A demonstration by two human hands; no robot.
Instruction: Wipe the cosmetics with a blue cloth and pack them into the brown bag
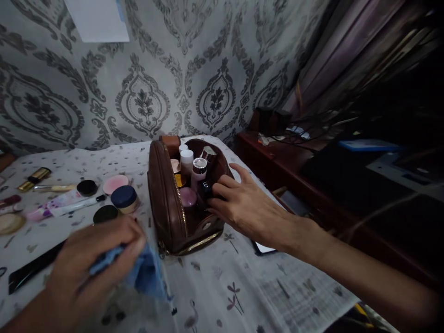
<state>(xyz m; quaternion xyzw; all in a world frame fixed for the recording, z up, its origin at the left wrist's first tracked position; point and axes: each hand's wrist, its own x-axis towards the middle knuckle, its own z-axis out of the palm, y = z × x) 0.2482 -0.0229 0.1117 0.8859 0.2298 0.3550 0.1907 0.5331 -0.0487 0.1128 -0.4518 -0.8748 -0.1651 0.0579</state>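
A brown zip makeup bag (pixel 166 194) stands unzipped on the patterned cloth, with several bottles and jars inside. My right hand (pixel 243 201) reaches into its right side, fingers closed around a small black cosmetic item (pixel 205 188) with a pale mark on top. Beside that item are a white-capped bottle (pixel 187 159), a silver-capped bottle (pixel 199 167) and a pink round jar (pixel 188 197). In front and to the left, my left hand (pixel 100 259) is closed on a crumpled blue cloth (pixel 147 273); this hand is slightly blurred.
Left of the bag lie a navy-lidded jar (pixel 124 198), a pink round compact (pixel 115 184), a purple-and-white tube (pixel 57 203) and a long black case (pixel 36 266). A phone (pixel 264 248) is partly under my right forearm. A dark red desk (pixel 277 162) with cables stands at right.
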